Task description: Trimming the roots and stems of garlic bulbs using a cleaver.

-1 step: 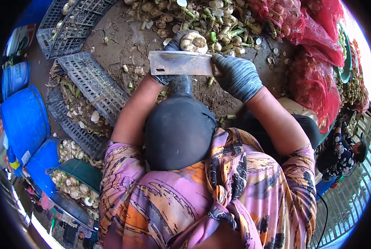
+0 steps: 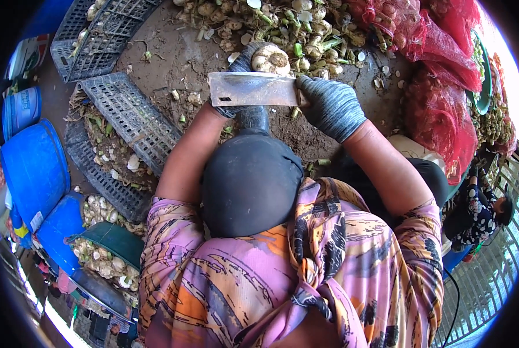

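Observation:
My left hand (image 2: 245, 60), in a dark grey knitted glove, grips a whitish garlic bulb (image 2: 270, 60) from its left side. The bulb's brown root end faces up. My right hand (image 2: 332, 108), in a lighter grey glove, is closed round the handle of a wide cleaver (image 2: 253, 90). Its rectangular, stained blade lies level across the front of my left hand, just below the bulb, and hides part of that hand's palm and wrist. I cannot tell whether the edge touches the bulb. A dark rounded knee (image 2: 251, 182) lies below the blade.
A heap of garlic with stalks (image 2: 312, 35) lies ahead on the muddy floor (image 2: 161, 75). Red net sacks (image 2: 439, 116) stand right, black slatted crates (image 2: 132, 119) left. Beyond the crates are blue tubs (image 2: 36, 168) and a green basin (image 2: 108, 243). Another person (image 2: 480, 214) sits far right.
The cleaver's blade has tilted very slightly, and my right hand has shifted by a hair. My left hand and the garlic bulb have hardly moved.

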A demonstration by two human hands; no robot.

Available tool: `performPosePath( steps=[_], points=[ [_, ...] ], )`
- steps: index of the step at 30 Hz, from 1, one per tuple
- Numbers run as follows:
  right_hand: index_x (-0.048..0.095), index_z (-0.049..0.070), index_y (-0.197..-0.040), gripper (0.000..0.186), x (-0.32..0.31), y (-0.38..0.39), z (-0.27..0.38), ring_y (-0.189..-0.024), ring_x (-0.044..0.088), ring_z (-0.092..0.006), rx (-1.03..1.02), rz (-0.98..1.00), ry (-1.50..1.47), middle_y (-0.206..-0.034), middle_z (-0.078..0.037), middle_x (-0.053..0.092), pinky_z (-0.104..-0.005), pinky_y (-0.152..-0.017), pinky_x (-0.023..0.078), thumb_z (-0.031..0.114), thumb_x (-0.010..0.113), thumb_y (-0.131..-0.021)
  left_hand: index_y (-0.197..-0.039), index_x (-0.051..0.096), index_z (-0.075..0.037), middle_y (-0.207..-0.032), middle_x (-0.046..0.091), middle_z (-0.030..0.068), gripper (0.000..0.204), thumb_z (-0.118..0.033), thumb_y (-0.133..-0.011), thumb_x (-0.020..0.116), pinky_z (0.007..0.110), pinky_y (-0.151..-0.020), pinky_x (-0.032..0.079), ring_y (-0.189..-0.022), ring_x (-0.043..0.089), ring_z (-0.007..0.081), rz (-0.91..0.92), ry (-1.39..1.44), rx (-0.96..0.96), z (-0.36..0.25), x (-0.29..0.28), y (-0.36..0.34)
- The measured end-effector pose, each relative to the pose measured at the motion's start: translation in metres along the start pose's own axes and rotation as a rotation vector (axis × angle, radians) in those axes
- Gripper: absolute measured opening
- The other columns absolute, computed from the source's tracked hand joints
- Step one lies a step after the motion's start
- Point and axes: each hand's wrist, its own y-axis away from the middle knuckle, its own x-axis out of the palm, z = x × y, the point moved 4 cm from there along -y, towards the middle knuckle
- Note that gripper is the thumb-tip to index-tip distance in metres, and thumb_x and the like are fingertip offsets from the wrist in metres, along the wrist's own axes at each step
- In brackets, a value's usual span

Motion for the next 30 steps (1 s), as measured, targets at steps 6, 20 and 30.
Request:
performPosePath(
  steps=[6, 20, 30],
  points=[
    [0.049, 0.009, -0.078, 0.013, 0.015, 0.001, -0.012, -0.058, 0.053, -0.0292, 0.036, -0.025, 0.012, -0.062, -0.012, 0.052, -0.0373, -0.050, 0.042, 0.019, 0.046, -0.070, -0.113, 0.035, -0.004, -0.106, 0.045, 0.0085, 0.048, -0.012, -0.071, 0.056, 0.028, -0.084, 0.037, -0.096, 0.045, 0.0158, 0.071, -0.371, 0.236, -0.003, 0.009, 0.006],
    [0.052, 0.006, -0.082, 0.019, 0.009, 0.014, -0.077, -0.058, 0.054, -0.0298, 0.306, -0.384, -0.069, -0.063, -0.015, 0.054, -0.0339, -0.050, 0.043, 0.018, 0.058, -0.070, -0.108, 0.039, -0.009, -0.099, 0.047, 0.0072, 0.077, -0.026, -0.045, 0.078, 0.031, -0.081, 0.039, -0.092, 0.046, 0.0199, -0.116, -1.065, 0.349, -0.032, -0.008, 0.012],
    [0.049, 0.009, -0.077, 0.011, 0.023, 0.031, -0.013, -0.062, 0.053, -0.0301, 0.138, -0.173, -0.210, -0.064, -0.012, 0.053, -0.0367, -0.053, 0.043, 0.016, 0.049, -0.068, -0.107, 0.037, -0.008, -0.095, 0.047, 0.0064, 0.066, -0.015, -0.053, 0.075, 0.027, -0.073, 0.043, -0.087, 0.046, 0.0162, -0.410, -0.646, 0.399, -0.028, -0.024, 0.007]
  ],
)
